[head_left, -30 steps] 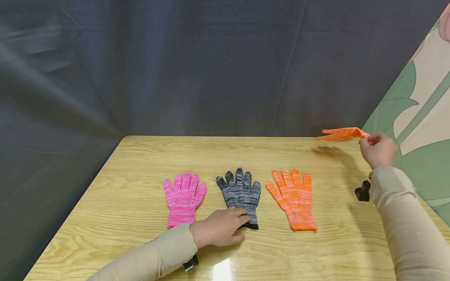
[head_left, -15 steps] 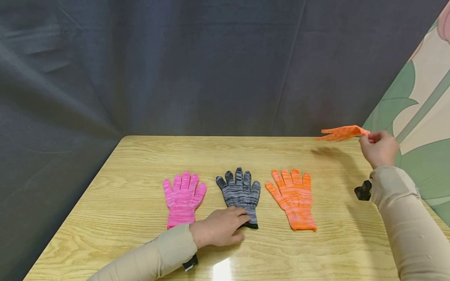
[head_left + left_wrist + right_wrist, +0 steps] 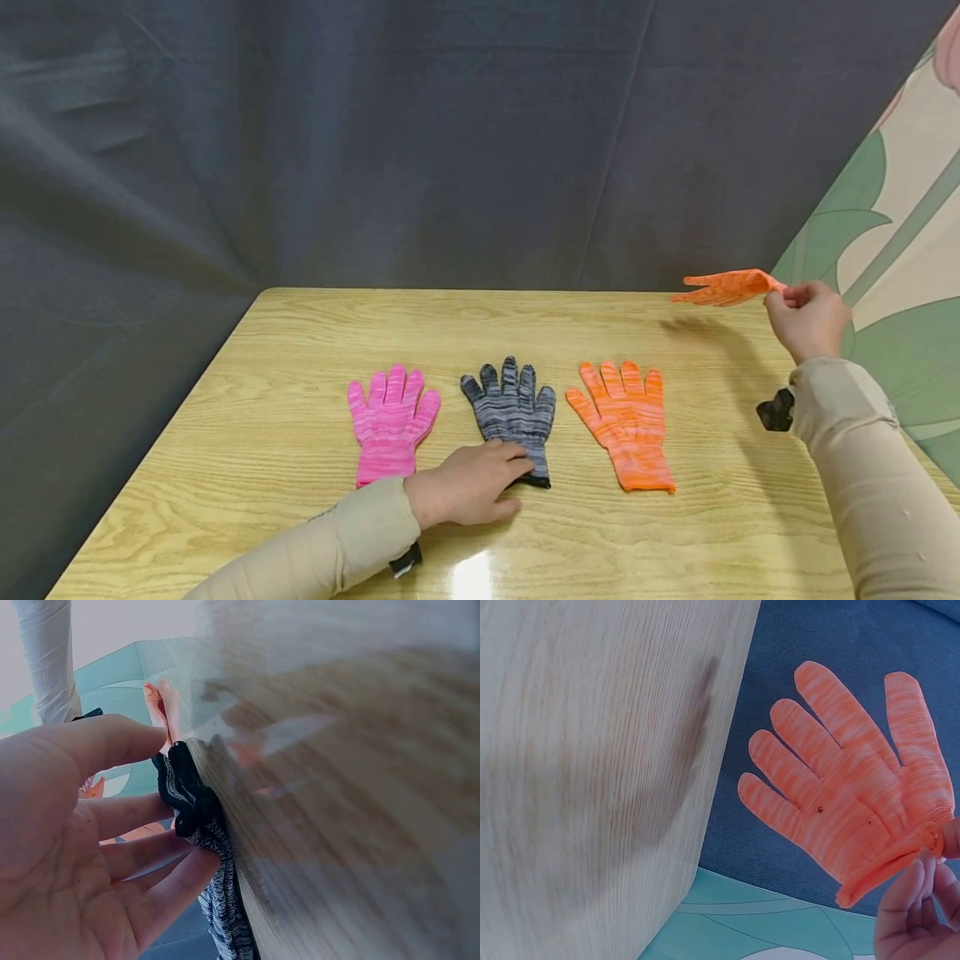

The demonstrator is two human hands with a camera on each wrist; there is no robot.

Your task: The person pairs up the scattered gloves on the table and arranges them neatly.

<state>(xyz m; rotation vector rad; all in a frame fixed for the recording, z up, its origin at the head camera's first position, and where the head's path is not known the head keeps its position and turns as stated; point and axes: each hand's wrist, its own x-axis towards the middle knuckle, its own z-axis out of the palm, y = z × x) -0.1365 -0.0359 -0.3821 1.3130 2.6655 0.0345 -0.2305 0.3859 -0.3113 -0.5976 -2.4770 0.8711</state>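
Note:
A grey-and-black knitted glove (image 3: 516, 408) lies flat on the table, fingers pointing away. My left hand (image 3: 472, 485) rests on its cuff with relaxed fingers; the thumb lies just off the near edge. The left wrist view shows the fingertips against the slightly bunched dark cuff (image 3: 191, 799). At the far right, above the table, my right hand (image 3: 810, 321) pinches an orange glove (image 3: 727, 287) by the cuff. That glove (image 3: 862, 780) hangs spread in the right wrist view, palm side showing small dark specks. Another orange glove (image 3: 630, 429) lies right of the grey one.
A pink glove (image 3: 393, 425) lies left of the grey one, its cuff close by the left forearm. The wooden table (image 3: 262, 375) ends at a dark cloth (image 3: 450, 150) behind. A leaf-patterned wall (image 3: 915, 250) stands on the right. Dark wrist cameras sit under both sleeves.
The orange glove in my right hand sways very slightly. Both hands and the gloves on the table otherwise stay in place.

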